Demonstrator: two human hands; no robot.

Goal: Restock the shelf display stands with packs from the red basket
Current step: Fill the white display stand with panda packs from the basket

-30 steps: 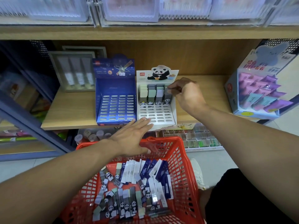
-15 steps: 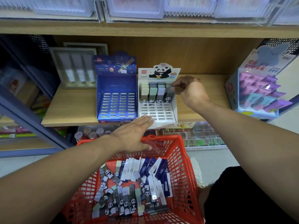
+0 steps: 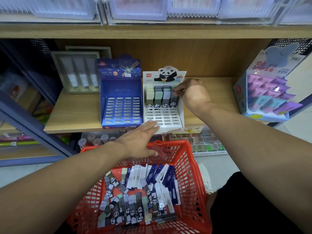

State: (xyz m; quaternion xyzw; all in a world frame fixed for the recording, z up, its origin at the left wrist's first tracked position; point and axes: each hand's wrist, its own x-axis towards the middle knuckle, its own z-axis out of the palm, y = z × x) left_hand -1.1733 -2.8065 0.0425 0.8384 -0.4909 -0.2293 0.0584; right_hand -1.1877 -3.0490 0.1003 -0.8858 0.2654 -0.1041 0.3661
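Right hand (image 3: 192, 95) still pinching pack (image 3: 173, 97), left hand (image 3: 140, 141) flat.

Matt wood-grain shelf (image 3: 76, 114), glossy red plastic basket (image 3: 194, 183), printed cardboard display stands (image 3: 120, 88).

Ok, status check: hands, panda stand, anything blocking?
Right hand pinching a dark pack in the panda stand back row. Left hand open, fingertips at stand's front edge. Blue stand empty; red basket holds more. Nothing blocking.

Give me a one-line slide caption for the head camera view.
Right hand pinches a pack in the white panda stand while the open left hand steadies its front, above the red basket.
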